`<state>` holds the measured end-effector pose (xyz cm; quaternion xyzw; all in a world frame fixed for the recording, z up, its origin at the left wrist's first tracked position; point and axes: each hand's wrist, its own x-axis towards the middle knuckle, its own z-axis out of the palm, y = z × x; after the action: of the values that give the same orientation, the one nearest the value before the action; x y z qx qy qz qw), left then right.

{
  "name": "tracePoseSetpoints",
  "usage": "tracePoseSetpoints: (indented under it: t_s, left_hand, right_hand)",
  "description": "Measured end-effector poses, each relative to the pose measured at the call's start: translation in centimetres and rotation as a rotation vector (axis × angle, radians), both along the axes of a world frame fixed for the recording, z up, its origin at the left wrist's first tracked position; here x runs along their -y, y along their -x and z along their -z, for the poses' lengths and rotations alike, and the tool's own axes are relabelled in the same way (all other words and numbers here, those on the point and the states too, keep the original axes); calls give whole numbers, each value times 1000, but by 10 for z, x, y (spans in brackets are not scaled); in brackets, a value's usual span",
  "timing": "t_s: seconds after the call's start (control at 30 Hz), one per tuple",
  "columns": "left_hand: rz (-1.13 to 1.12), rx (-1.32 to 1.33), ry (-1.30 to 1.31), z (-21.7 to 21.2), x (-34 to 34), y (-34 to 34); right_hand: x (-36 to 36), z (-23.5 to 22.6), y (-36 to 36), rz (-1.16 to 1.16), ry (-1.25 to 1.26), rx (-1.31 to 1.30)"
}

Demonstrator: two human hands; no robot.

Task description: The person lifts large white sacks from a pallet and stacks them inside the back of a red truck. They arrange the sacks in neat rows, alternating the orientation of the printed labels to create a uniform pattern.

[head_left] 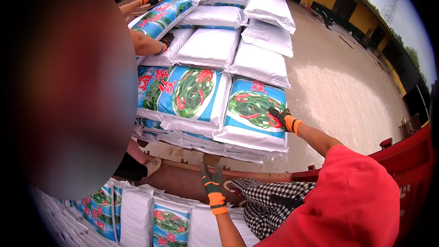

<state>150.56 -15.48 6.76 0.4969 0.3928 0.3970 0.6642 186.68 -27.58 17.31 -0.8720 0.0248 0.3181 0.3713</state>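
Observation:
My right hand [282, 118], in a black glove with an orange cuff, grips the right edge of a blue and white printed bag [249, 103]. That bag lies at the near right corner of a tall stack. My left hand [211, 180], gloved the same way, is slightly blurred and held low in front of the stack, with fingers apart and nothing in them. Beside my bag lies another blue printed bag [183, 91], showing green vegetables and red peppers. A co-worker's gloved hands [167, 41] are at a tilted blue bag [162, 16] on the left.
Plain white bags [208, 45] are piled behind the printed ones. More bags [171, 224] stand upright along the bottom. A red metal side wall [411, 155] rises at right, and a reddish ledge [183, 178] runs below the stack. Beyond lies a concrete yard [338, 87].

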Motion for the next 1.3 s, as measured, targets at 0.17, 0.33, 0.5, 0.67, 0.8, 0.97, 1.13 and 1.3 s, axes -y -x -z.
tracePoseSetpoints:
  t_s: [0.17,0.33,0.5,0.67,0.8,0.97,1.13,1.3]
  left_hand:
    - [2,-415,-603,-104,-70,-122]
    - [2,-703,-842,-101,-153,-220]
    - [-184,-1250,-1093,-61,-186,-248]
    - [-51,-1228,-1032,-71,-179,-257]
    - [-40,-1255,-1035,-73,-185,-253]
    - [9,-1249,-999,-75,-182,-259]
    - [-24,-1273,-1008,-75,-185,-256]
    - [-33,-1192,-976,-76,-184,-256]
  right_hand:
    - [23,41,1,-346,16,280]
    - [-4,-74,-45,-251,454,502]
    - [-73,-129,-210,-122,483,868]
    - [-127,-141,-341,186,342,701]
    - [-164,-140,-376,55,508,722]
    - [-159,-148,-364,-456,828,942]
    - [-255,-169,-231,-905,713,1060]
    - [-277,-161,-89,-1057,165,1108]
